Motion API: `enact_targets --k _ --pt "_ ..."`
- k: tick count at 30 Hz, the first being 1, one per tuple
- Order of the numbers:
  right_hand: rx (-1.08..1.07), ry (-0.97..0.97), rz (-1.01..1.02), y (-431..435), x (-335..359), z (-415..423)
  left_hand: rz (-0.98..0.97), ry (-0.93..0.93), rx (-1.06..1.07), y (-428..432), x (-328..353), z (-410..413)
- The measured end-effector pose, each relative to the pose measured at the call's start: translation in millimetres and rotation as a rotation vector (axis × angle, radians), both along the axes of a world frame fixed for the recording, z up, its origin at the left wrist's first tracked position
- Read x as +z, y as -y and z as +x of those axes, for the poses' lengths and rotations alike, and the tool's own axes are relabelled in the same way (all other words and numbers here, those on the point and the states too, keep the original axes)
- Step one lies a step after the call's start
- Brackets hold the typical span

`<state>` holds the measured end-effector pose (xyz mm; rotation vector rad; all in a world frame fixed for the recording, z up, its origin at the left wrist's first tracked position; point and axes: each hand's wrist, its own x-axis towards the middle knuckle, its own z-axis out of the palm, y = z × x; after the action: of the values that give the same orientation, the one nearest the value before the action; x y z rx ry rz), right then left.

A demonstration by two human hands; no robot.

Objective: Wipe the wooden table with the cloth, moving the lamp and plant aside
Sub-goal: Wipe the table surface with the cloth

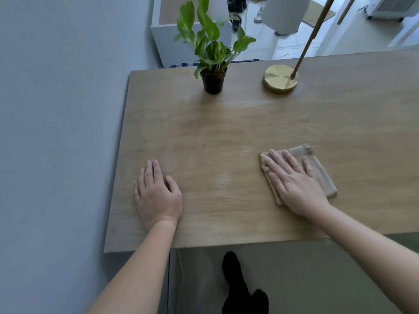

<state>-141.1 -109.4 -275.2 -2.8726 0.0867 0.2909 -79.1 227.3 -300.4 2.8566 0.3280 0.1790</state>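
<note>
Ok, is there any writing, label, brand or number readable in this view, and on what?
None can be read.
Black plastic plant pot: no label visible.
Round brass lamp base: plain, no marking.
Folded beige cloth under the right hand: no tag text visible.
White appliance on the far floor: too blurred to tell.

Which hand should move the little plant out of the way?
Probably the left hand. It lies flat and empty on the table, on the plant's side. The right hand is pressing the cloth, nearer the lamp.
</note>
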Motion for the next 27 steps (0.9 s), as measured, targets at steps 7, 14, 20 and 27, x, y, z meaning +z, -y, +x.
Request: enact_targets --k 7,14,20,27 --pt "0.029 0.000 0.071 -123.2 -7.2 55.8 -0.012 0.008 0.011 2.0 -1.2 -1.3" --pt "0.263 0.041 -0.001 -95.9 -9.3 -15.8 -0.008 0.007 0.017 3.0 0.5 -1.2" --pt "0.091 -0.003 0.063 -110.8 -7.6 1.6 -0.005 0.003 0.015 2.1 -0.8 -3.4" --pt "0.349 -0.013 0.016 -55.7 -6.0 -8.0 0.005 -0.004 0.009 1.9 -0.3 -2.8"
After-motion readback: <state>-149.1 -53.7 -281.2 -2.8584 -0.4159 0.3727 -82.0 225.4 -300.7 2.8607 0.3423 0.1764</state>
